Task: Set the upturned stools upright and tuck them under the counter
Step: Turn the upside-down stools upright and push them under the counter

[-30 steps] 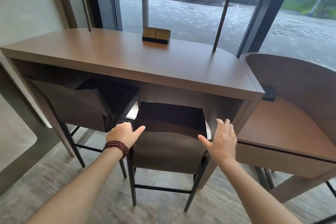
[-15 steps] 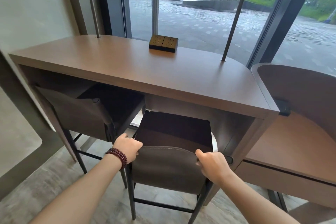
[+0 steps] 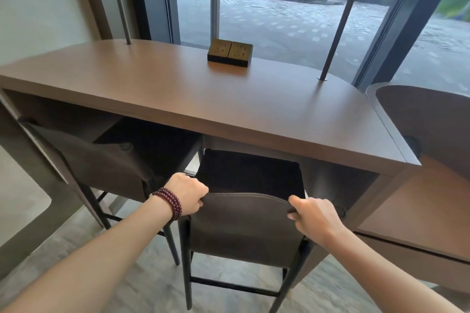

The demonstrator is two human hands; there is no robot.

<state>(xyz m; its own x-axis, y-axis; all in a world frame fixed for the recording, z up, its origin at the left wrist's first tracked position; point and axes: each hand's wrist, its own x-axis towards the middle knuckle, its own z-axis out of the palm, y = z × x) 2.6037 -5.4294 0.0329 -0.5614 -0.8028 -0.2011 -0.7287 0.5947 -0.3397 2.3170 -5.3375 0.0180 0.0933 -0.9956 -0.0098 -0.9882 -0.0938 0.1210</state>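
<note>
Left hand (image 3: 187, 194): clamped on the top left corner of the backrest of the near stool (image 3: 244, 226), fingers curled over the edge; dark red bead bracelet (image 3: 167, 203) on the wrist.
Right hand (image 3: 314, 216): clamped on the top right corner of the same backrest, fingers wrapped over the rim.
Near stool: upright on dark legs on the floor (image 3: 76, 249), dark seat partly under the right half of the surface (image 3: 203, 94), backrest just outside the front edge.
Second stool (image 3: 101, 160): upright, just to the left of the near one, seat under the surface, backrest turned at an angle.
Surface: long brown wood top, rounded at its far corners.
Socket block (image 3: 230, 52): dark double unit, standing on the surface near the far edge.
Posts (image 3: 338, 20): two thin metal rods rising from the surface, one at each end, carrying a lit bar overhead.
Window (image 3: 279, 12): behind the surface, wet paving outside.
Bench (image 3: 419, 198): lower, brown, with a curved back, beside the right end of the surface.
</note>
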